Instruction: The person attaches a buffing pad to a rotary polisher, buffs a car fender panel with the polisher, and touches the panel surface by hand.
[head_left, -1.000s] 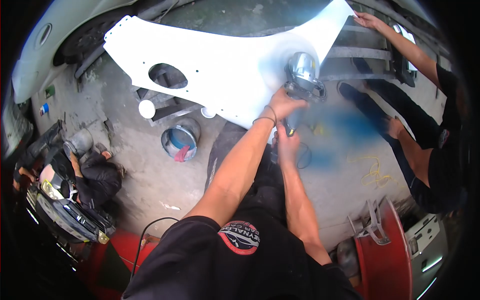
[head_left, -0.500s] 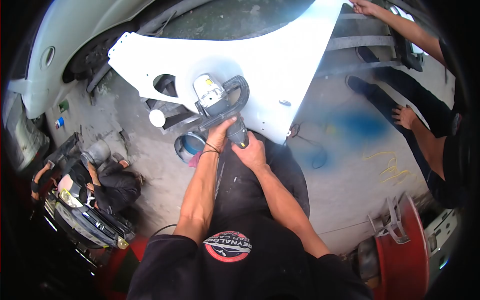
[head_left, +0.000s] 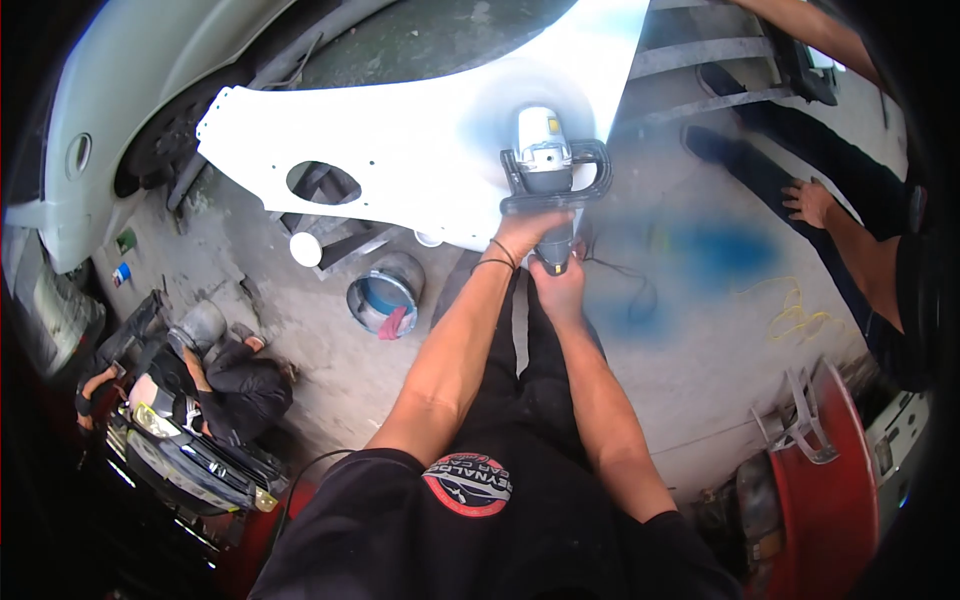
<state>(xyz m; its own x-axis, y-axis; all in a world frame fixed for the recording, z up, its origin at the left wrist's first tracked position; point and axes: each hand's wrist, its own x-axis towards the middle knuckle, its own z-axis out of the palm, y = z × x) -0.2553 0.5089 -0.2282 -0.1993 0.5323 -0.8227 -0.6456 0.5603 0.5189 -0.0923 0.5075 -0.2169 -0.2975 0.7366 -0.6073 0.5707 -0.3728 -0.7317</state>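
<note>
A power polisher [head_left: 541, 150] with a silver head and a black loop handle lies against a white car fender panel [head_left: 400, 130]. A round blur surrounds its head, where the pad turns on the panel. My left hand [head_left: 530, 237] is wrapped round the polisher's body just behind the loop handle. Farther back, my right hand [head_left: 558, 292] grips the rear end of the same tool. The pad itself is smeared by motion and partly hidden under the head.
A metal bucket [head_left: 388, 290] with a pink cloth [head_left: 393, 322] on its rim stands on the floor at left. A co-worker's hand [head_left: 808, 203] rests on a leg at right. Another person [head_left: 240, 390] crouches by a car front [head_left: 190, 450]. A red panel [head_left: 825, 480] stands lower right.
Both my hands have carried the polisher to the right across the fender, away from its oval opening. The bucket now shows more fully. The co-worker's upper hand has left view.
</note>
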